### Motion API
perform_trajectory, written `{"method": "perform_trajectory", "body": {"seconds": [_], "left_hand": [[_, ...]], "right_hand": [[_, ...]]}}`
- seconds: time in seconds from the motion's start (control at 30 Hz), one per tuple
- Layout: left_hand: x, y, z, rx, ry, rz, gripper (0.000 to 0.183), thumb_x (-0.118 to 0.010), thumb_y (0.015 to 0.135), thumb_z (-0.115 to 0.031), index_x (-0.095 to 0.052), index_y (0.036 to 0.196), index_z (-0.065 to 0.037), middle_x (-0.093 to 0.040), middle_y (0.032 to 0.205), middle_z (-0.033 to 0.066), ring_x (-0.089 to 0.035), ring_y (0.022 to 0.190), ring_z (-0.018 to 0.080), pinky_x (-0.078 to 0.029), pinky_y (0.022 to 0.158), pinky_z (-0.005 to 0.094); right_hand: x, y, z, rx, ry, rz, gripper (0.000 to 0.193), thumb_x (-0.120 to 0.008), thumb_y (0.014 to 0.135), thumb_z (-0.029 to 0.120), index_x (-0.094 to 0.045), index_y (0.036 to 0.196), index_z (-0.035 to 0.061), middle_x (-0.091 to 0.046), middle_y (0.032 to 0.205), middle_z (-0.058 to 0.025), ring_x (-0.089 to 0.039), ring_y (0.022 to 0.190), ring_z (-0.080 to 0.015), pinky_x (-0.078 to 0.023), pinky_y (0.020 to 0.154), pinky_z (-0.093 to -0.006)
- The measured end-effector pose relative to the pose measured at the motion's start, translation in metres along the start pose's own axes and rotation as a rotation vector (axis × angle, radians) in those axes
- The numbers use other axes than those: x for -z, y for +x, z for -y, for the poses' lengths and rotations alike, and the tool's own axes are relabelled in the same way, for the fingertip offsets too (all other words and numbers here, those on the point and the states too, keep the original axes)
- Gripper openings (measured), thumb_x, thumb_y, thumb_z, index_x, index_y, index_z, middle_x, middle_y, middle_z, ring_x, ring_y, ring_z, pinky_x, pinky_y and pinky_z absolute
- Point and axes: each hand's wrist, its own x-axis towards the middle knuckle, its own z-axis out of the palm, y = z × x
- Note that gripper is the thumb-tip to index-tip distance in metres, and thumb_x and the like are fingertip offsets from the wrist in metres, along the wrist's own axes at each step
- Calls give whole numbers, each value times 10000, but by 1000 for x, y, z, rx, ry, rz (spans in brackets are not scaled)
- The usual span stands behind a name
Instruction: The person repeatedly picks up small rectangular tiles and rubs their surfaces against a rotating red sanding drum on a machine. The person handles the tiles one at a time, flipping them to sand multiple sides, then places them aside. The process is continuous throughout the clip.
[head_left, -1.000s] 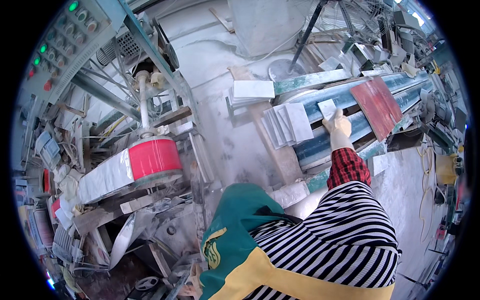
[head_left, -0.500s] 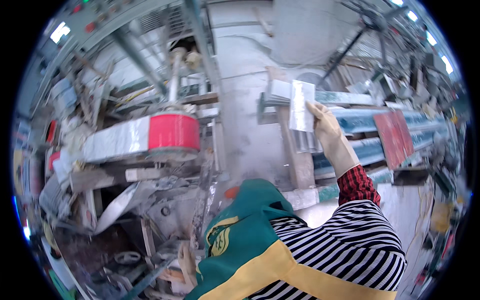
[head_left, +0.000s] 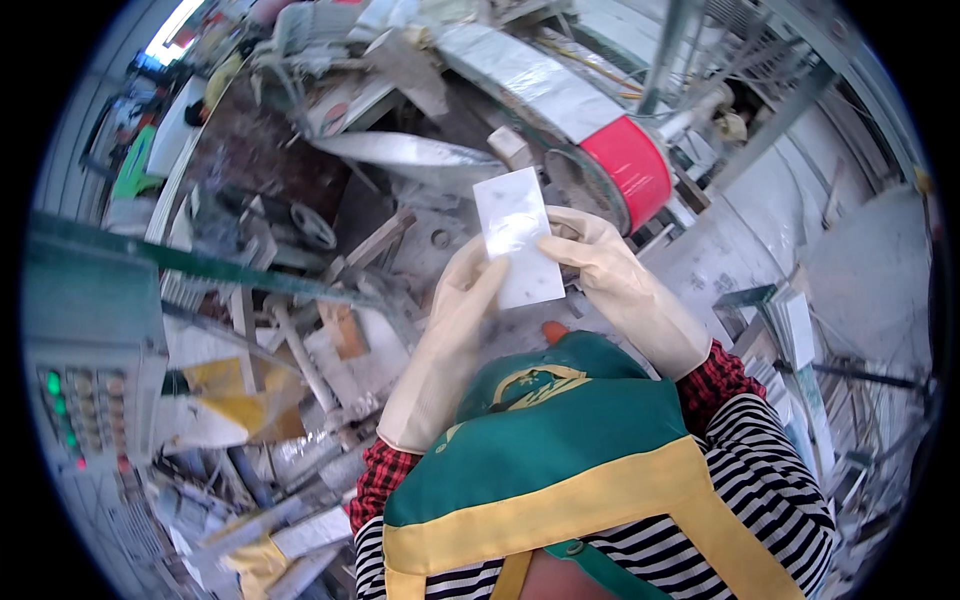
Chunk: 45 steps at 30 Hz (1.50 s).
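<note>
In the head view we held a small white tile (head_left: 518,238) up in front of our chest with both gloved hands, well above the cluttered machine bed below. Our left hand (head_left: 463,300) pressed its fingers together along the tile's left edge, the thumb behind it as far as we could tell, while our right hand (head_left: 600,268) pinched the right edge between thumb and fingers. The tile sat tilted, its far corner pointing toward the red roller (head_left: 628,170) and the grey belt (head_left: 520,75) running over it, just to the far right. We judged the main risk to be the grip itself: the loose cream gloves gave only an edge hold, and a slip could have dropped the tile onto the metal parts and debris (head_left: 330,340) beneath, chipping or cracking it. The roller stood near our right fingers, so a loose glove tip could have caught there. To the left, the green control panel (head_left: 75,400) stood well apart.
</note>
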Motion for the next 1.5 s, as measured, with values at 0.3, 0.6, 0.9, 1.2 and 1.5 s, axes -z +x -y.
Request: {"method": "perform_trajectory", "body": {"seconds": [0.3, 0.6, 0.9, 1.2, 1.5], "left_hand": [[-15, -37, 11, -92, -231, -125, 536, -662, 960, -338, -568, 1393, -36, -677, 1073, -47, -519, 829, 0, -350, 703, 187], [-5, -44, 27, -8, -108, -145, 553, -670, 946, -336, -566, 1394, -30, -664, 1005, -60, -519, 836, 8, -356, 706, 192], [3, -50, 35, -19, -245, -269, 525, -680, 937, -315, -581, 1389, -66, -672, 997, -62, -532, 818, -10, -353, 673, 171], [20, -61, 40, -58, -224, -187, 748, -770, 828, -164, -448, 1491, -39, -707, 1090, 22, -631, 942, 81, -456, 808, 235], [52, -58, 46, -105, -159, -130, 846, -807, 789, -213, -398, 1501, -5, -689, 1177, 101, -646, 1015, 126, -467, 887, 260]], "right_hand": [[6, 15, -10, -128, -229, 149, 518, -748, 885, 182, -592, 1310, -70, -711, 1104, -92, -654, 920, -121, -516, 815, -275], [29, 15, -39, -123, -230, -11, 328, -664, 988, 260, -663, 1154, -23, -703, 996, -41, -635, 876, -94, -494, 798, -260], [5, 6, -46, -247, -233, 204, 469, -586, 1034, 303, -552, 1376, -17, -687, 1162, -42, -630, 1025, -78, -495, 889, -253], [-19, 3, -54, -333, 15, 144, 507, -592, 1028, 298, -508, 1400, -36, -652, 1291, -109, -636, 1147, -154, -494, 1001, -309], [-46, 0, -45, -461, 51, 291, 578, -638, 990, 211, -416, 1470, -23, -620, 1319, -100, -620, 1179, -163, -507, 997, -310]]}}
